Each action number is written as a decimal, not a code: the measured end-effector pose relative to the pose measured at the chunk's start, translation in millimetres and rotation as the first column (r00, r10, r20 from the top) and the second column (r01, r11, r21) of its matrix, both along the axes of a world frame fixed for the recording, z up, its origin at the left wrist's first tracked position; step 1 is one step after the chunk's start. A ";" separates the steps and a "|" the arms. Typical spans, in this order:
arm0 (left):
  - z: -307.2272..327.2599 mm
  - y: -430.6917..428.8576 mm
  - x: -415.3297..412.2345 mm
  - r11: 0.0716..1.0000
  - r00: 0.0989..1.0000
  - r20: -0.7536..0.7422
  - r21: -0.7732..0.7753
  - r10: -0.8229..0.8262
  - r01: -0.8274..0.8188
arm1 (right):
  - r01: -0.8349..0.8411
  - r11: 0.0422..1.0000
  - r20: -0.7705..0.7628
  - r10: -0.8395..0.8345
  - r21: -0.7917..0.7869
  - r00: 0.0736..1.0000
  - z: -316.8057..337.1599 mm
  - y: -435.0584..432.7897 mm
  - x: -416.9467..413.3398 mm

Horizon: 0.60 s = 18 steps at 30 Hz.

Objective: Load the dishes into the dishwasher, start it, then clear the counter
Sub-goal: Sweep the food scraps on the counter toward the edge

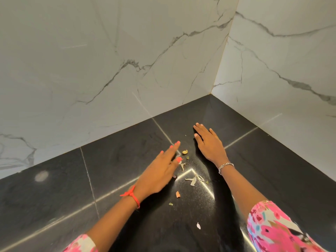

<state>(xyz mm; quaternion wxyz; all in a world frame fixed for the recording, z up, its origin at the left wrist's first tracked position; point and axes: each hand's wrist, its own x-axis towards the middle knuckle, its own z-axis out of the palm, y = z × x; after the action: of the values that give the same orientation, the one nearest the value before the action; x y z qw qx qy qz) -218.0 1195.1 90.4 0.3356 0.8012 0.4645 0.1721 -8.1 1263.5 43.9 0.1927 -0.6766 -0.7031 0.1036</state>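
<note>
A dark stone counter [127, 151] fills the lower view and runs into a corner. Small food scraps lie scattered on it between my hands: pale peel shreds [192, 180], an orange bit [177, 194], a round brownish piece [185, 152] and a white fleck [198, 225]. My left hand [160, 171] stretches over the counter with straight fingers, just left of the scraps. My right hand [209, 142] lies flat with fingers straight, palm down on the counter, right of the scraps. Neither hand holds anything. No dishes or dishwasher are in view.
White marble walls [109, 60] with grey veins meet in a corner [211, 91] behind the counter. A pale smudge [41, 175] marks the counter at the left. Light seams cross the dark tiles.
</note>
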 end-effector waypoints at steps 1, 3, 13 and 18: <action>0.6 2.0 -5.6 0.998 0.998 0.026 0.011 0.060 -0.060 | -0.004 1.000 0.017 0.004 -0.011 1.000 1.5 0.0 -0.3; -1.4 4.2 -23.0 0.987 0.989 0.013 0.060 0.146 -0.146 | -0.013 0.998 0.074 0.017 -0.054 0.997 4.2 -1.7 -1.4; -39.4 -57.2 -60.1 0.956 0.920 -0.310 0.239 0.239 -0.168 | -0.399 0.910 -0.163 0.379 -0.116 0.911 18.1 -65.9 -56.6; -37.3 -78.7 -57.7 0.924 0.849 -0.414 0.329 0.327 -0.196 | -0.398 0.915 -0.430 0.335 -0.063 0.838 27.7 -124.9 -46.5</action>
<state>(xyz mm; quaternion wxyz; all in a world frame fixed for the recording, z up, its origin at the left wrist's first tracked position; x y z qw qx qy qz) -275.7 1116.4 53.2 0.0744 0.7860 0.6080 0.0837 -54.6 1138.6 71.6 0.2614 -0.5045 -0.7535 0.3308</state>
